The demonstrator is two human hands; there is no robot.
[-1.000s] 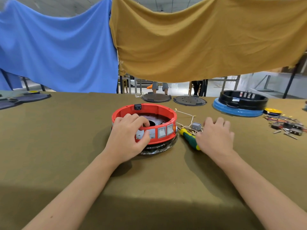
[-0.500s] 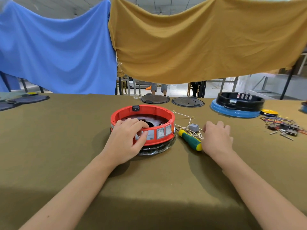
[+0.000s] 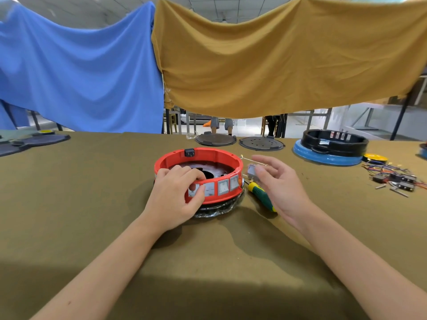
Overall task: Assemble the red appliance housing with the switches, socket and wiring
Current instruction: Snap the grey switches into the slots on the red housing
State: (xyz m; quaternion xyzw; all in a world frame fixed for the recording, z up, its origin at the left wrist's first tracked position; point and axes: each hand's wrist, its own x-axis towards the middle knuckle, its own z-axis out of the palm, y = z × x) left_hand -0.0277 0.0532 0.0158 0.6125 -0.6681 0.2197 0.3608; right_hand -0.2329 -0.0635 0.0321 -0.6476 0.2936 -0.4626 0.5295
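Two hands working: left hand (image 3: 175, 199) grips red housing (image 3: 198, 176) near rim on the tabletop (image 3: 92, 204), thumb on front switches (image 3: 223, 187). Right hand (image 3: 279, 183) pinches a loose grey switch (image 3: 251, 170) just right of the housing, level with the rim, nearer the open slot side.

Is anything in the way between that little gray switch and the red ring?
Nothing visible. The right hand pinches the gray switch just beside the red housing, with open air between them. The left hand grips the housing's front wall.
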